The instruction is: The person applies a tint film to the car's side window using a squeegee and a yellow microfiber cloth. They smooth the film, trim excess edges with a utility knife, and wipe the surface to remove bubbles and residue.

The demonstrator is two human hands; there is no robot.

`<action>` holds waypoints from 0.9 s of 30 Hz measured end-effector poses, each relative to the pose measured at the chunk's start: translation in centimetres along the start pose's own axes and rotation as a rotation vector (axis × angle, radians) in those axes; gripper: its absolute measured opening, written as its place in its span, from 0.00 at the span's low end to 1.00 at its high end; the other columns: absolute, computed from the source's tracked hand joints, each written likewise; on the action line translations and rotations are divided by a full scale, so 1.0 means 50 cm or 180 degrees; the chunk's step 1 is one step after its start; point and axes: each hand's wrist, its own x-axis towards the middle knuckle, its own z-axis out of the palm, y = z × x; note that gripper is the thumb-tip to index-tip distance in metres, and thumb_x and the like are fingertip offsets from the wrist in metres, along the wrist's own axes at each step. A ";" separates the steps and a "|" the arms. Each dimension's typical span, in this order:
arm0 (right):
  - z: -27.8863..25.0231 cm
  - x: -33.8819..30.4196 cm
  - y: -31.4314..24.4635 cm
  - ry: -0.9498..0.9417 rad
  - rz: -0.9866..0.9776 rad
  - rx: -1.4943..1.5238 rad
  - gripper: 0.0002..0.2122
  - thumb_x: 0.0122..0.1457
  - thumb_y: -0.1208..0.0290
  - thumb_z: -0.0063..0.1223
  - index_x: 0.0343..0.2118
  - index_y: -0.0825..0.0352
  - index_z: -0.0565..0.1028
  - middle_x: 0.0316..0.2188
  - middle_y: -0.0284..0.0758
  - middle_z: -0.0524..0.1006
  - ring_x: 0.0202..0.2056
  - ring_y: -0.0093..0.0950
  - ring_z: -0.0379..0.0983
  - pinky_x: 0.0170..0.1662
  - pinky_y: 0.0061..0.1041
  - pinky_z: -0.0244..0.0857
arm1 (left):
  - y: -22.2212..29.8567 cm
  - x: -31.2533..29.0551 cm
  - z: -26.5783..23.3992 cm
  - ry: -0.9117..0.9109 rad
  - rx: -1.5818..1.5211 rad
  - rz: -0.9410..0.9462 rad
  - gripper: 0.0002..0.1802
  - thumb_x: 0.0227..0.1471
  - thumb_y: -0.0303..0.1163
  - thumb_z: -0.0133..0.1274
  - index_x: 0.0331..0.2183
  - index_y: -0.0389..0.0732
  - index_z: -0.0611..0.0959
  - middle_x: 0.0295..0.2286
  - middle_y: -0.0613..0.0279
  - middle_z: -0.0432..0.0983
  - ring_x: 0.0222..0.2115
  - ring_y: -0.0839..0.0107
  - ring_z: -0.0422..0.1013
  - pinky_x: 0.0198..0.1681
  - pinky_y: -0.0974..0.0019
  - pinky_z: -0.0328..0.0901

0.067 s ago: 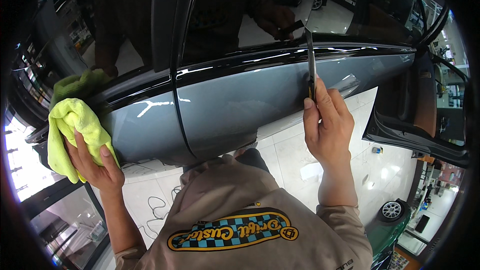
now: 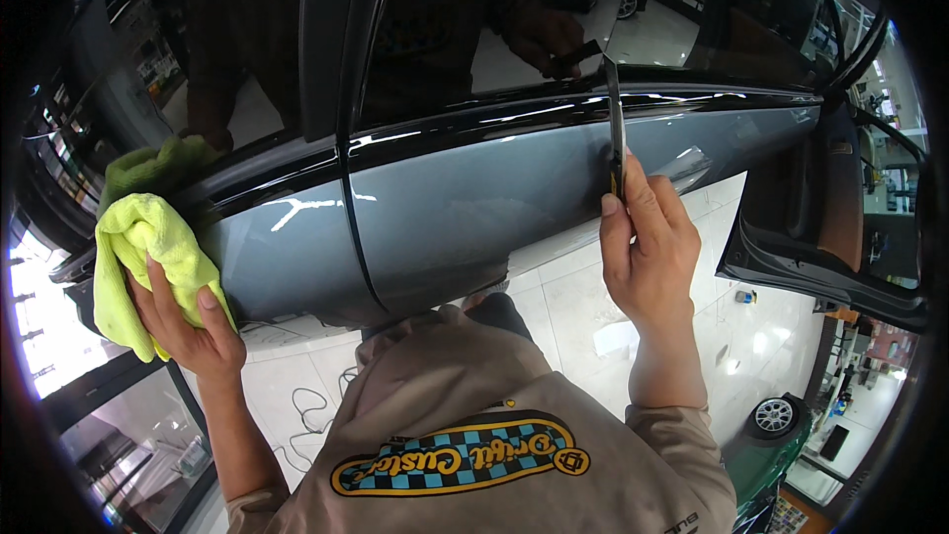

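My right hand (image 2: 652, 242) pinches a slim utility knife (image 2: 617, 129), held upright in the picture. Its tip reaches across the glossy black trim (image 2: 474, 127) to the lower edge of the dark window (image 2: 435, 49), where the hand and tool are mirrored. Further left, my left hand (image 2: 193, 321) presses a bunched yellow-green microfibre cloth (image 2: 148, 222) against the car's side, fingers partly sunk in its folds. Between my hands runs the grey-blue car door panel (image 2: 474, 193), with a dark vertical door gap.
At the right, another car door (image 2: 820, 227) stands open. A coiled cable (image 2: 308, 415) lies on the white tiled floor (image 2: 554, 336) at the lower left. A small can (image 2: 746, 297) is on the floor at the right. Part of a green car (image 2: 761, 455) shows behind my right arm.
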 end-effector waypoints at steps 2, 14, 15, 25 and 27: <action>0.001 -0.004 0.001 -0.0004 0.0008 0.0018 0.21 0.54 0.81 0.54 0.54 0.71 0.72 0.24 0.36 0.70 0.19 0.27 0.68 0.22 0.25 0.63 | -0.001 -0.002 0.004 0.0002 0.0007 0.0001 0.29 0.61 0.39 0.44 0.59 0.32 0.66 0.57 0.34 0.59 0.60 0.41 0.55 0.62 0.48 0.48; -0.011 -0.012 -0.004 -0.0120 0.0014 0.0042 0.23 0.52 0.82 0.54 0.54 0.71 0.72 0.28 0.38 0.73 0.22 0.28 0.72 0.24 0.25 0.67 | -0.010 -0.008 0.007 0.0006 0.0090 -0.0026 0.30 0.62 0.42 0.43 0.59 0.33 0.66 0.58 0.35 0.59 0.61 0.42 0.54 0.63 0.47 0.47; -0.013 -0.012 -0.005 -0.0139 0.0030 0.0051 0.23 0.52 0.82 0.54 0.54 0.70 0.72 0.29 0.38 0.73 0.22 0.28 0.73 0.24 0.25 0.68 | -0.011 -0.008 0.008 0.0006 0.0090 -0.0025 0.30 0.62 0.42 0.43 0.59 0.34 0.67 0.58 0.35 0.59 0.61 0.42 0.54 0.63 0.48 0.47; -0.020 -0.015 -0.007 -0.0234 0.0000 0.0057 0.23 0.51 0.83 0.54 0.53 0.71 0.72 0.32 0.41 0.75 0.23 0.29 0.75 0.26 0.25 0.70 | -0.014 -0.010 0.008 0.0001 0.0189 0.0026 0.30 0.62 0.43 0.42 0.59 0.33 0.67 0.57 0.35 0.61 0.60 0.42 0.56 0.62 0.48 0.48; -0.023 -0.015 -0.007 -0.0261 0.0009 0.0040 0.23 0.51 0.83 0.54 0.53 0.72 0.73 0.33 0.41 0.75 0.24 0.30 0.76 0.26 0.25 0.70 | -0.010 -0.007 0.006 0.0002 0.0140 0.0012 0.30 0.62 0.43 0.42 0.59 0.33 0.67 0.57 0.35 0.61 0.60 0.42 0.56 0.62 0.48 0.48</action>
